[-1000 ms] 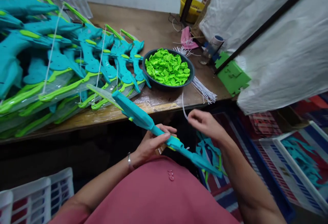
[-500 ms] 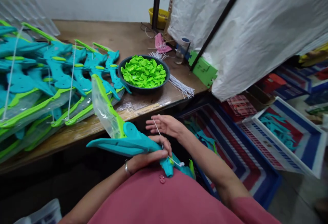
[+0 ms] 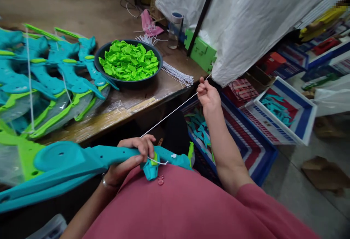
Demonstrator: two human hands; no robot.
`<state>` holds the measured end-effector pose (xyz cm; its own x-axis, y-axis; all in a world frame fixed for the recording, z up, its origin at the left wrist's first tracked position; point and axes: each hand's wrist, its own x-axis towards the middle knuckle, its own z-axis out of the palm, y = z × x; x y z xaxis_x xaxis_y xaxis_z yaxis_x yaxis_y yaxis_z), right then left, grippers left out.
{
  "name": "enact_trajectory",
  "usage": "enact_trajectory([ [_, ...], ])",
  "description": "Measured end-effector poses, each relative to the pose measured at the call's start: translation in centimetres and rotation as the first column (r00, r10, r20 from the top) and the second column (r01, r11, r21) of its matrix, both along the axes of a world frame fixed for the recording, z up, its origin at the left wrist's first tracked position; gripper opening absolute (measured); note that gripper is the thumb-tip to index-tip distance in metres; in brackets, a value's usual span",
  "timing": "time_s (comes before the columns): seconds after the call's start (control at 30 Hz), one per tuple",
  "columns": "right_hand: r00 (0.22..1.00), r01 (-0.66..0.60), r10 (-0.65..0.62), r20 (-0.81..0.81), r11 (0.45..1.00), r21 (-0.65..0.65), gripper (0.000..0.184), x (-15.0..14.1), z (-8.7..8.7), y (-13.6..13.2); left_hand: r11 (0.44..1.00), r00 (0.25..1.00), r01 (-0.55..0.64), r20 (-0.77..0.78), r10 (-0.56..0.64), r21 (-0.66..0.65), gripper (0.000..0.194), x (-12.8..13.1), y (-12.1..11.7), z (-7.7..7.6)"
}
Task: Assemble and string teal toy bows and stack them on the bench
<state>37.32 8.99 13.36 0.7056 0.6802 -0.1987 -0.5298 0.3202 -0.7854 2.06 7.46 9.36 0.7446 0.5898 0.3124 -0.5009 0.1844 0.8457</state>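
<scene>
A teal plastic piece point(image 3: 109, 157) with a green and clear end, which looks like a toy bow, lies across my lap against my shirt. My left hand point(image 3: 129, 155) is wrapped round its middle, close to a small green insert point(image 3: 155, 158). From there a thin white cord point(image 3: 169, 115) stretches taut up to my right hand point(image 3: 210, 96), whose fingers are closed on it, out beyond the table edge. A knotted cord end shows beside the insert. Part of the teal piece runs out of view at the left.
Several similar teal and green pieces with white cords lie stacked on the table point(image 3: 133, 107). A dark bowl point(image 3: 128, 83) holds small green parts beside a bundle of white cords point(image 3: 179, 74). Striped crates point(image 3: 254, 147) with teal parts stand on the floor at right.
My right hand has gone from open to closed on the cord, pulling it up and away to the right. The teal piece has swung lower and to the left in my left hand.
</scene>
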Motion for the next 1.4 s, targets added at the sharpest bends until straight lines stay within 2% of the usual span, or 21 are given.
enact_trajectory([
  [0.2, 0.990, 0.051, -0.049, -0.131, 0.999, 0.011, 0.027, 0.1, 0.5, -1.7, 1.000, 1.000, -0.008, -0.024, 0.009, 0.021, 0.013, -0.6, -0.1, 0.3],
  [0.33, 0.993, 0.027, -0.026, -0.116, 1.000, 0.004, 0.026, 0.4, 1.7, -2.4, 0.998, 0.999, -0.021, -0.030, 0.023, 0.061, 0.011, -0.9, 0.0, 0.5],
  [0.4, 1.000, 0.021, -0.021, -0.011, 1.000, -0.023, 0.026, 0.9, 2.8, -3.4, 0.997, 0.998, -0.033, -0.053, 0.037, 0.075, 0.012, -1.3, 0.2, 0.9],
  [0.47, 0.987, 0.073, -0.066, 0.143, 0.996, -0.042, 0.029, 1.9, 4.4, -5.1, 0.992, 0.990, -0.084, -0.108, 0.094, 0.094, 0.020, -1.8, 0.7, 1.5],
  [0.57, 0.937, 0.199, -0.190, 0.292, 0.980, 0.001, 0.042, 3.7, 7.1, -9.1, 0.954, 0.954, -0.276, -0.087, 0.286, 0.113, 0.031, -2.9, 1.7, 3.0],
  [0.63, 0.863, 0.292, -0.283, 0.418, 0.955, 0.043, 0.038, 4.5, 8.4, -12.0, 0.899, 0.900, -0.433, -0.014, 0.435, 0.068, 0.035, -3.4, 2.4, 4.1],
  [0.7, 0.708, 0.388, -0.328, 0.625, 0.920, 0.043, 0.024, 4.5, 8.6, -14.4, 0.829, 0.829, -0.559, 0.025, 0.558, 0.019, 0.036, -3.7, 3.1, 4.8],
  [0.77, 0.585, 0.434, -0.265, 0.766, 0.901, -0.020, 0.012, 3.4, 7.1, -15.9, 0.788, 0.789, -0.615, 0.017, 0.615, 0.016, 0.033, -3.8, 3.4, 4.9],
  [0.8, 0.578, 0.424, -0.197, 0.792, 0.902, -0.085, 0.007, 2.4, 5.9, -16.3, 0.785, 0.785, -0.619, 0.004, 0.619, 0.029, 0.030, -3.8, 3.5, 4.7],
  [0.87, 0.613, 0.329, 0.003, 0.790, 0.908, -0.259, 0.006, -0.2, 2.4, -16.1, 0.810, 0.810, -0.584, -0.030, 0.586, 0.056, 0.027, -3.7, 3.4, 4.2],
  [0.9, 0.622, 0.256, 0.126, 0.773, 0.900, -0.353, 0.009, -1.8, 0.3, -15.7, 0.829, 0.829, -0.555, -0.043, 0.558, 0.072, 0.025, -3.7, 3.3, 3.9],
  [0.97, 0.584, 0.095, 0.370, 0.723, 0.853, -0.513, 0.010, -4.8, -4.1, -14.5, 0.856, 0.856, -0.508, -0.052, 0.514, 0.097, 0.023, -3.9, 3.0, 3.4],
  [1.07, 0.555, 0.035, 0.472, 0.685, 0.810, -0.586, 0.017, -8.3, -10.0, -12.4, 0.862, 0.862, -0.497, -0.058, 0.504, 0.104, 0.021, -4.4, 2.7, 3.1],
  [1.13, 0.556, 0.057, 0.479, 0.680, 0.793, -0.606, 0.022, -9.6, -12.8, -11.3, 0.860, 0.858, -0.500, -0.074, 0.508, 0.098, 0.020, -4.8, 2.7, 3.1],
  [1.23, 0.550, 0.103, 0.480, 0.683, 0.773, -0.626, 0.023, -10.0, -15.4, -10.3, 0.864, 0.862, -0.489, -0.087, 0.500, 0.118, 0.019, -5.3, 2.8, 3.0],
  [1.4, 0.527, 0.164, 0.482, 0.700, 0.751, -0.640, 0.024, -9.0, -16.6, -9.9, 0.863, 0.859, -0.494, -0.094, 0.503, 0.104, 0.020, -5.5, 3.1, 2.7],
])
